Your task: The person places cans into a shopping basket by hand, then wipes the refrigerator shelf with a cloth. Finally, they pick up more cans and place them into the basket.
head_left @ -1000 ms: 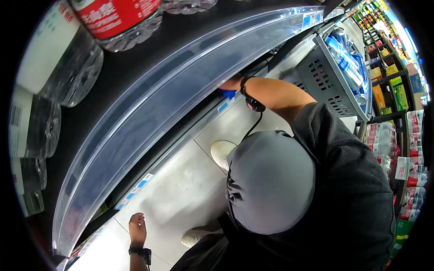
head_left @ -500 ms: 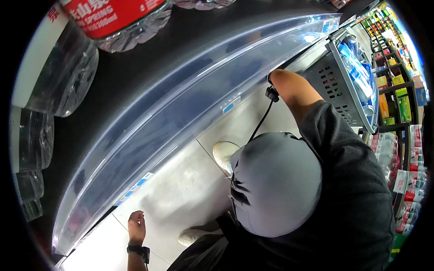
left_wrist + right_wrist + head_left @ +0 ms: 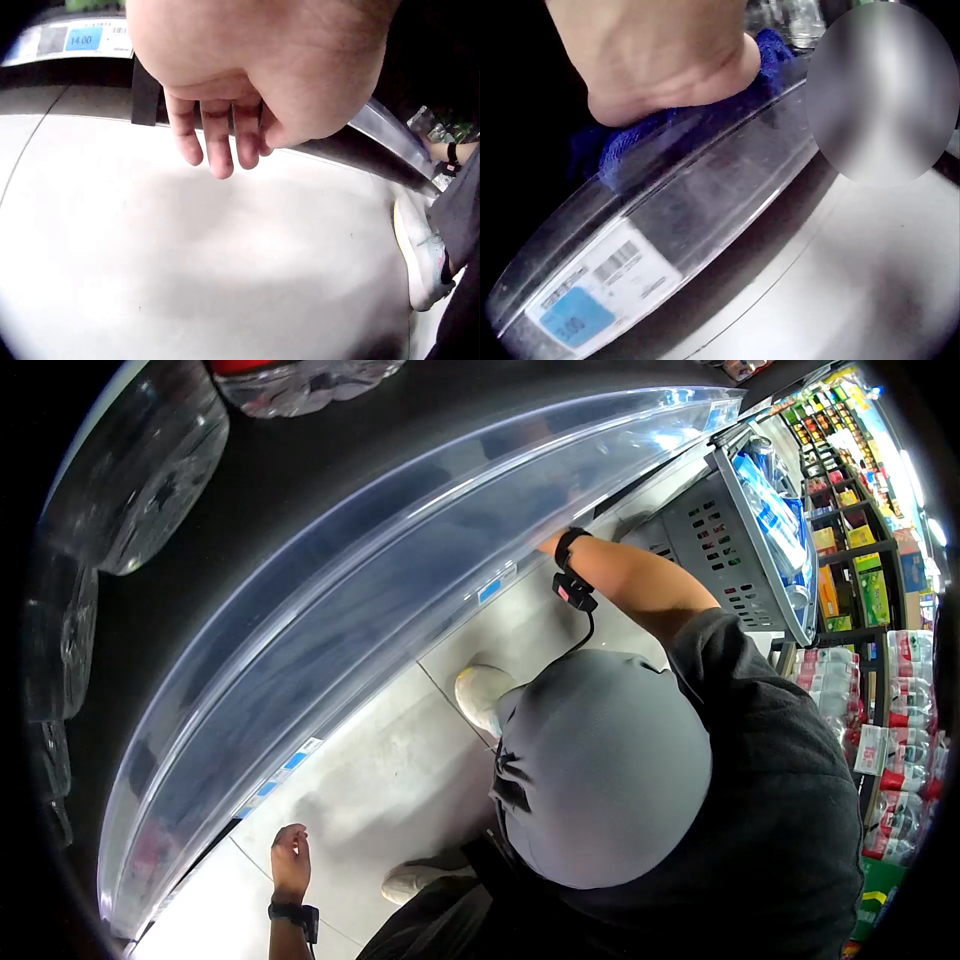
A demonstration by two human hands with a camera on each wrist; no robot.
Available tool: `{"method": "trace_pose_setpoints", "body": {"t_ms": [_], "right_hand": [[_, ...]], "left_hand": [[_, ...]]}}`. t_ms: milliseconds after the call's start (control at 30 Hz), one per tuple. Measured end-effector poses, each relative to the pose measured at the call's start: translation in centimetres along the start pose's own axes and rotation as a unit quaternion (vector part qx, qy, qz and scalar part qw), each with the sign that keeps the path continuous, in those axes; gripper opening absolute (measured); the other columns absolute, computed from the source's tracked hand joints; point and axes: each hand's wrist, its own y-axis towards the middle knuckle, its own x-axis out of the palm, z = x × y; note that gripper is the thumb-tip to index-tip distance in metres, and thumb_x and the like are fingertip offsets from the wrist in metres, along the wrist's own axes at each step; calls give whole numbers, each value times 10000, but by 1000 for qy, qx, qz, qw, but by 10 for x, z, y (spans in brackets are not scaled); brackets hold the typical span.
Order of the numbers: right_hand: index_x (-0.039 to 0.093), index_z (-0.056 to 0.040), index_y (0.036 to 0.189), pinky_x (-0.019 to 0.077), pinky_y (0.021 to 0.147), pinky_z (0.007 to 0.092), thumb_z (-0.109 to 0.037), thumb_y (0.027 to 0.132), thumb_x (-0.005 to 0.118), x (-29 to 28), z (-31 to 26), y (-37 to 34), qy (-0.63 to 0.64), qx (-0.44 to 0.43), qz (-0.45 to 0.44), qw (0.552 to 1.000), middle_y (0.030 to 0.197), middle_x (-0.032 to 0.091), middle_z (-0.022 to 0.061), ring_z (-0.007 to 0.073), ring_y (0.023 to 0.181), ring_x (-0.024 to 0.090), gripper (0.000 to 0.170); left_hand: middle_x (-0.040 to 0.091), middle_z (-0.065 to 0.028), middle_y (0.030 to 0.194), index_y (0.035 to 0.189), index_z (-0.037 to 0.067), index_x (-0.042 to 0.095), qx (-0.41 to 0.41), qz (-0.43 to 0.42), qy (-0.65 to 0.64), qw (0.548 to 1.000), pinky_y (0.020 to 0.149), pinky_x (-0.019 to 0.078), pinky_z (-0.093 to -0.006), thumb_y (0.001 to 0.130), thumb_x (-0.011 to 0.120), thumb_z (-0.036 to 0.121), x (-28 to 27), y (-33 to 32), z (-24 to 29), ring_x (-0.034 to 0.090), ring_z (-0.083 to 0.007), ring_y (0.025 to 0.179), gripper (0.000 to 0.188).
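My right hand (image 3: 550,542) reaches behind the clear curved guard (image 3: 380,565) along the shelf front. The right wrist view shows the heel of this hand (image 3: 664,64) against a blue cloth (image 3: 619,154), which spreads out on both sides of it; the fingers are hidden. A price label (image 3: 604,289) sits on the guard below the cloth. My left hand (image 3: 290,867) hangs over the pale floor, away from the shelf. In the left wrist view this hand (image 3: 240,90) has loosely bent fingers and holds nothing.
Large clear bottles (image 3: 150,470) stand on the dark shelf at upper left. A grey basket (image 3: 715,540) with blue-and-silver packages stands beyond my right arm. Wrapped bottle packs (image 3: 905,745) are stacked at far right. My shoes (image 3: 482,695) are on the tiles.
My right hand has shifted along the shelf, first toward the basket and then back left. The blue cloth has gone out of the head view. My left hand stays nearly where it was.
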Motion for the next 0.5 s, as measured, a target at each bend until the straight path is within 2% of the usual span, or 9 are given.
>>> {"method": "trace_pose_setpoints", "body": {"t_ms": [100, 133, 167, 233, 267, 300, 367, 467, 500], "right_hand": [[390, -201, 1477, 224, 1073, 681, -484, 959, 348, -19, -35, -15, 46, -44, -47, 997, 1554, 337, 119, 408, 1402, 292, 592], [450, -187, 1432, 246, 1052, 666, -438, 951, 404, -32, -51, -26, 102, -69, 5, 992, 1503, 405, 131, 408, 1378, 325, 545], [450, -187, 1432, 246, 1052, 666, -438, 951, 404, -39, -58, -30, 102, -69, 5, 992, 1503, 405, 131, 408, 1378, 325, 545], [484, -167, 1389, 284, 997, 656, -401, 944, 444, -46, -88, -39, 106, -124, -22, 986, 1462, 443, 143, 414, 1350, 355, 504], [520, -140, 1342, 299, 961, 644, -392, 951, 437, -39, -94, -41, 112, -120, 47, 985, 1406, 499, 147, 404, 1314, 402, 473], [520, -140, 1342, 299, 961, 644, -392, 951, 437, -36, -112, -46, 120, -135, 43, 983, 1406, 499, 147, 404, 1314, 402, 473], [561, -112, 1267, 351, 956, 583, -380, 957, 444, -52, -131, -50, 217, -189, 128, 949, 1312, 564, 155, 380, 1240, 484, 426], [552, -96, 1276, 345, 981, 577, -392, 962, 436, -59, -167, -56, 212, -217, 93, 948, 1339, 543, 156, 376, 1257, 471, 447], [549, -90, 1279, 343, 990, 575, -396, 964, 434, -62, -186, -64, 212, -237, 74, 945, 1348, 536, 156, 375, 1263, 466, 454]], "left_hand": [[664, -178, 942, 1025, -14, 628, 8, -4, 6, 1000, 690, 540, -341, 932, 526, 5, 0, -5, 4, 668, -274, 797, 139], [664, -174, 938, 1023, -13, 628, 11, -9, 9, 1000, 684, 538, -344, 932, 527, 5, 0, -7, 2, 663, -274, 786, 137], [665, -171, 933, 1020, -12, 627, 16, -15, 14, 1000, 677, 535, -347, 931, 529, 5, 0, -4, 2, 658, -275, 775, 134], [665, -169, 928, 1015, -10, 627, 12, 0, 9, 1000, 670, 532, -349, 929, 530, 5, 2, -16, -3, 653, -276, 764, 130], [664, -168, 922, 1010, -9, 626, 23, 8, 8, 1000, 663, 528, -351, 928, 531, 4, 2, -11, -2, 648, -276, 752, 127], [664, -168, 922, 1010, -9, 626, 8, 16, 5, 1000, 663, 528, -351, 928, 531, 4, 2, -25, -5, 648, -276, 752, 127], [663, -169, 921, 1001, -6, 625, 6, 15, 8, 1000, 670, 524, -355, 917, 532, -4, -1, -23, -1, 647, -289, 761, 126], [662, -174, 929, 988, -5, 627, 12, 29, -3, 1000, 709, 516, -365, 894, 528, -26, -4, -33, -7, 646, -313, 800, 137], [660, -177, 924, 982, -6, 629, -14, 39, -19, 999, 714, 516, -367, 893, 525, -26, 3, -53, -11, 646, -312, 802, 138]]}}
